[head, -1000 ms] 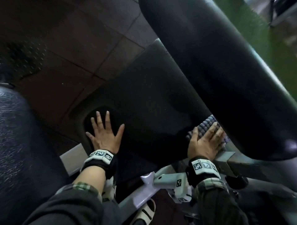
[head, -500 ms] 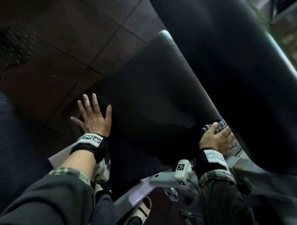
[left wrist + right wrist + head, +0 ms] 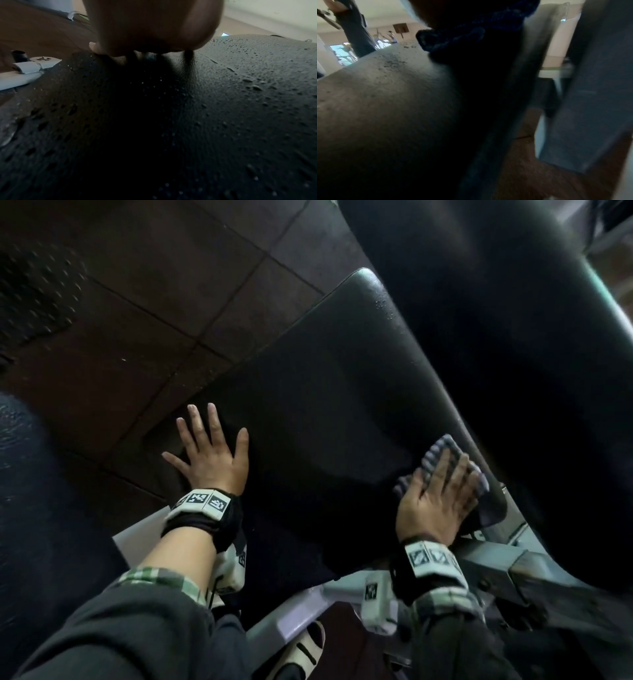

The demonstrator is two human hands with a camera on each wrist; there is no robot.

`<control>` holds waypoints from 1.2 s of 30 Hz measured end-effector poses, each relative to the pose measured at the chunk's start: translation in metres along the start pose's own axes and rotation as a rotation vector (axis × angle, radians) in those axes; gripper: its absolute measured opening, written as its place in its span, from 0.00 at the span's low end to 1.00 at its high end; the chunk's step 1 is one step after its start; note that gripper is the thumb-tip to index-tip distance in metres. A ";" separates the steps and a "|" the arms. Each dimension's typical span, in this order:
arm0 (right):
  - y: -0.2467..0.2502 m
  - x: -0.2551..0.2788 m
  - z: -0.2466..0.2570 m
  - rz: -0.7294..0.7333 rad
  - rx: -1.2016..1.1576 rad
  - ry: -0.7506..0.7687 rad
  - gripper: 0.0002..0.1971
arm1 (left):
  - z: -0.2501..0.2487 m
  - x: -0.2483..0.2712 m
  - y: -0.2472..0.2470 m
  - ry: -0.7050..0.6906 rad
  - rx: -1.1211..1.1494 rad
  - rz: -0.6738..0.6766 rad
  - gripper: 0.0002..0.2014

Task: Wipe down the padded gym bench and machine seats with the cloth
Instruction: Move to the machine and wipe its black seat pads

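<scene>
In the head view the black padded seat [image 3: 325,405] fills the middle, with the big black back pad [image 3: 496,337] rising at its right. My left hand [image 3: 209,453] lies flat with spread fingers on the seat's left edge. My right hand [image 3: 442,491] presses the blue-grey checked cloth [image 3: 442,448] onto the seat's right edge, beside the gap to the back pad, fingers laid out over it. The left wrist view shows the seat [image 3: 223,108] dotted with droplets under my palm. In the right wrist view the cloth [image 3: 471,33] is bunched under my hand on the seat [image 3: 385,108].
Brown floor tiles [image 3: 154,302] lie beyond the seat. A grey metal frame [image 3: 496,563] runs under the seat near my right wrist. Another dark pad [image 3: 34,508] stands at the left. My foot in a white sandal [image 3: 305,648] is below.
My right hand's fingers have gone from curled over the cloth to laid out on it at the seat's right edge. The left hand stays flat on the left edge.
</scene>
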State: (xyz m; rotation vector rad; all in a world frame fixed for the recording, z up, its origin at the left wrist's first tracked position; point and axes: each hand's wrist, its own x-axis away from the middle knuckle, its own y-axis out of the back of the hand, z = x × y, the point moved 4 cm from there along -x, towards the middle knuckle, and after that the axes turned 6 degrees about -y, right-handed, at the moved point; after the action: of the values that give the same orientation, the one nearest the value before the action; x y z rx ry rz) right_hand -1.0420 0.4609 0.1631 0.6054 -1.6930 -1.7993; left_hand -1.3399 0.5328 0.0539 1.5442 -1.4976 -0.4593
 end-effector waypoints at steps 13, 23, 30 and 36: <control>0.033 -0.044 0.038 0.056 -0.149 -0.201 0.25 | 0.000 0.000 0.001 0.010 -0.011 0.027 0.35; 0.053 -0.016 -0.009 0.040 -0.204 -0.319 0.25 | 0.002 0.000 0.003 0.014 0.008 0.044 0.35; 0.064 -0.041 0.048 0.287 -0.316 -0.289 0.21 | 0.002 -0.001 0.002 0.002 0.004 0.034 0.35; 0.004 -0.013 0.001 0.103 0.118 0.112 0.33 | 0.005 -0.002 0.005 0.002 0.031 0.012 0.32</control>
State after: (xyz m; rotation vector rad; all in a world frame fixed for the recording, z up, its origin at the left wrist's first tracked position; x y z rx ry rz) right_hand -1.0329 0.4704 0.1659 0.6451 -1.7303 -1.5737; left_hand -1.3468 0.5333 0.0545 1.5581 -1.5179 -0.4292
